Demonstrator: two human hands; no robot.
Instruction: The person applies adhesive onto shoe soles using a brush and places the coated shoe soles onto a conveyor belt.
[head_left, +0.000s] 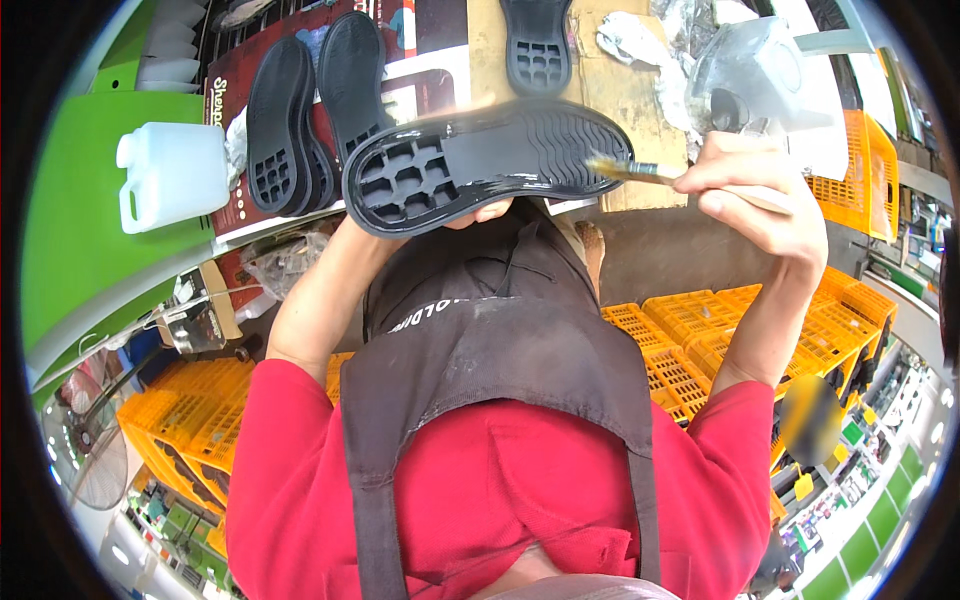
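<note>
A black shoe sole (pixel 500 150) is held up over the table's near edge, its tread side in view, with a square-celled heel at the left and wavy grooves at the right. My left hand (pixel 480 214) grips it from beneath, mostly hidden by the sole. Pinched in my right hand (pixel 750 190) is a paintbrush (pixel 648 172) with a pale handle. Its bristles meet the sole's right end, as far as I can see. A wet-looking shine runs along the sole's near edge.
More black soles lie at the left, one stack (pixel 280 120) beside another sole (pixel 350 75), and a single sole (pixel 538 50) farther back. A white jug (pixel 175 178) stands far left. A clear plastic container (pixel 755 75) is at the right. Orange crates (pixel 690 320) flank me.
</note>
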